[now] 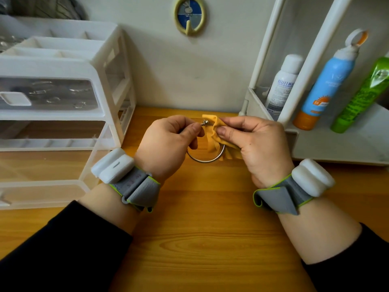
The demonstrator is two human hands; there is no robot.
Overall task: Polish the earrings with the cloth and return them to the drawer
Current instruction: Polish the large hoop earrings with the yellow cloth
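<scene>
A large silver hoop earring (205, 160) hangs between my two hands above the wooden desk (200, 228). My left hand (166, 144) pinches the hoop near its clasp at the top. My right hand (256, 142) grips a yellow cloth (214, 131) folded round the right side of the hoop, thumb pressing on the cloth. The clear plastic drawer unit (63, 114) stands at the left; its top drawer holds several small shiny pieces behind a translucent front, and a lower drawer (37, 190) is pulled out toward me.
A white rack (336, 142) at the right holds a white spray can (281, 85), a blue and orange sunscreen bottle (324, 87) and a green tube (362, 95). A yellow wall hook (189, 16) hangs on the wall behind. Grey wrist straps with white units sit on both wrists.
</scene>
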